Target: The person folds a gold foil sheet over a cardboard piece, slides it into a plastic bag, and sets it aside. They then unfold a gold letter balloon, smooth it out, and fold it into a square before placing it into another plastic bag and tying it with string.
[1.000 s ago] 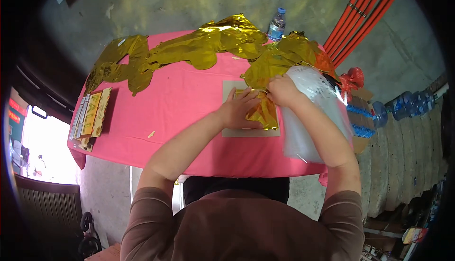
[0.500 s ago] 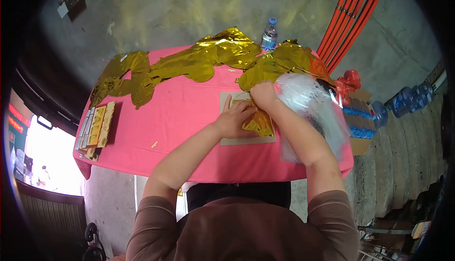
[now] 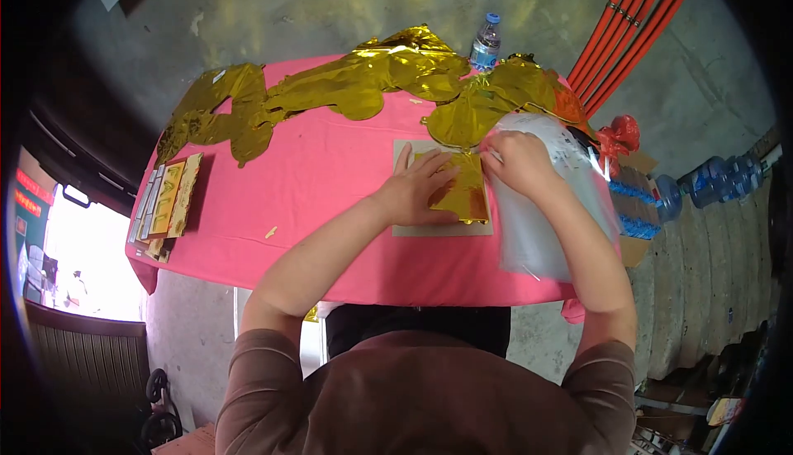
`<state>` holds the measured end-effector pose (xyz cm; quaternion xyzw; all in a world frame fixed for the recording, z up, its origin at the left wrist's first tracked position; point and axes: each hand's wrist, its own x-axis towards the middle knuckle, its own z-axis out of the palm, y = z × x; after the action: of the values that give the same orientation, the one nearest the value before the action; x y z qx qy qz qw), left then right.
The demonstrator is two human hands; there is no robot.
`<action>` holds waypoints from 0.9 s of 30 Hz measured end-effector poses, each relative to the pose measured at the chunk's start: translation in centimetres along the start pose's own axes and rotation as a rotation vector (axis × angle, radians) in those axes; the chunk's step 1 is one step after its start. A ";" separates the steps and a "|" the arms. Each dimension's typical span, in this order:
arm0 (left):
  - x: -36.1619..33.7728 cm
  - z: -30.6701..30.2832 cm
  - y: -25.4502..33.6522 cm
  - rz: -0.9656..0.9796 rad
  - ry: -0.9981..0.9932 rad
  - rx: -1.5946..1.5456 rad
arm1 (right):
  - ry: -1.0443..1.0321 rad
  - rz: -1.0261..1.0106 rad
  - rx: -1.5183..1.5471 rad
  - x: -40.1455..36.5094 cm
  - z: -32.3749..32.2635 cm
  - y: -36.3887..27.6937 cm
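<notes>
The right hand sits at the near edge of a clear bag. Its fingers curl toward the far right corner of the foil, with the tips tucked under, so I can't tell whether they pinch the foil, the bag or nothing. The bag's far end runs under that hand and wrist. The left hand covers the foil's left part and lies flat on it, fingers spread and pressing, with nothing gripped. The foil is folded into a rough rectangle on a card, which rests on the pink table in front of the person. The picture's dark rim cuts off the right side of the room.

Half a second ago the right hand was over the foil's far end, where the foil was bunched up. Now it is further right, and the foil looks flatter and squarer. The left hand has kept its place.

There are two hands, one folded foil, one card and one bottle at the table's far edge. Loose gold sheets overlap along that edge, and I can't count them. There is one row of packets at the left edge, number unclear. To the right are a red bundle and at least two blue jugs.
</notes>
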<state>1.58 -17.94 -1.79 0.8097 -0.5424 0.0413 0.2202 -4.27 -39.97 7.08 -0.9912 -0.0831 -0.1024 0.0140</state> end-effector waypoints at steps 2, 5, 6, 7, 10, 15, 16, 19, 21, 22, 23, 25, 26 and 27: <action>-0.6 -1.0 0.6 0.015 0.048 0.011 | 0.055 -0.016 0.064 -2.1 -1.6 -0.8; -3.1 -5.0 2.6 -0.035 0.112 0.047 | 0.123 -0.053 0.161 -5.8 -3.3 -2.0; -4.8 -6.8 3.3 -0.127 0.071 -0.186 | 0.146 -0.095 0.266 -7.2 -3.7 -2.3; -6.7 -8.4 4.1 -0.224 0.029 -0.421 | 0.163 -0.135 0.375 -8.6 -4.1 -2.9; -14.2 -11.4 6.0 -0.561 -0.228 -0.985 | -0.058 -0.053 0.696 -12.8 -6.2 -5.6; -23.3 -7.6 7.3 -0.800 -0.465 -1.137 | -0.450 -0.224 0.975 -17.3 -3.3 -6.7; -24.1 -6.0 7.5 -0.781 -0.401 -0.988 | -0.462 -0.260 0.976 -17.6 -2.5 -7.1; -25.8 -1.3 8.3 -0.757 -0.192 -0.786 | -0.453 -0.236 0.974 -18.3 -0.2 -8.3; -26.1 -0.1 8.2 -0.853 -0.135 -0.663 | -0.471 -0.137 0.970 -18.5 0.3 -9.1; -26.3 0.4 8.0 -0.843 -0.111 -0.636 | -0.476 -0.027 0.954 -18.6 0.5 -9.4; -26.5 0.7 7.8 -0.845 -0.110 -0.637 | -0.478 -0.028 0.955 -18.5 0.7 -9.4; -26.5 1.5 7.5 -0.825 -0.115 -0.776 | -0.464 0.006 0.939 -18.6 0.9 -9.2; -26.5 1.7 7.3 -0.827 -0.112 -0.777 | -0.465 0.004 0.937 -18.7 1.0 -9.2; -26.6 1.9 7.0 -0.823 -0.101 -0.738 | -0.443 0.008 0.942 -18.8 1.1 -9.2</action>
<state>-15.88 1.94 -9.46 0.8249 -0.1697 -0.2796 0.4611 -23.71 -33.94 2.26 -0.8757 -0.1173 0.1581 0.4409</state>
